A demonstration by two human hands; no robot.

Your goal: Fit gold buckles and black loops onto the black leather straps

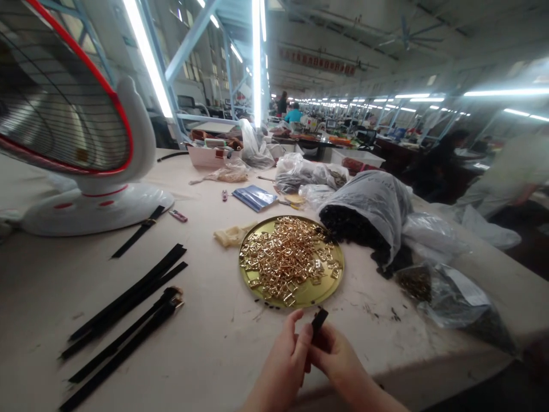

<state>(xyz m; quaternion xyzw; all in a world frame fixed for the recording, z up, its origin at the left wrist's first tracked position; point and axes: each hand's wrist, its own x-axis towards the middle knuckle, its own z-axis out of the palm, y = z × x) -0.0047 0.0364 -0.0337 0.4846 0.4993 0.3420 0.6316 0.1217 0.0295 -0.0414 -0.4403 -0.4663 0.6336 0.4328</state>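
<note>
Both hands, left (289, 352) and right (337, 352), pinch a strap (319, 320) between them; the grip is closed on it, with its dark end projecting past the fingers, just short of the tray (311, 292). In my judgement, sound handling calls for a pinch close to the end, the strap kept flat and untwisted, and the knuckles clear of the rim. The tray bears heaped gold buckles (283, 257). Further straps (128, 292) lie left on the surface (206, 343); a bag (373, 194) stands right, black pieces (343, 220) at its mouth.
</note>
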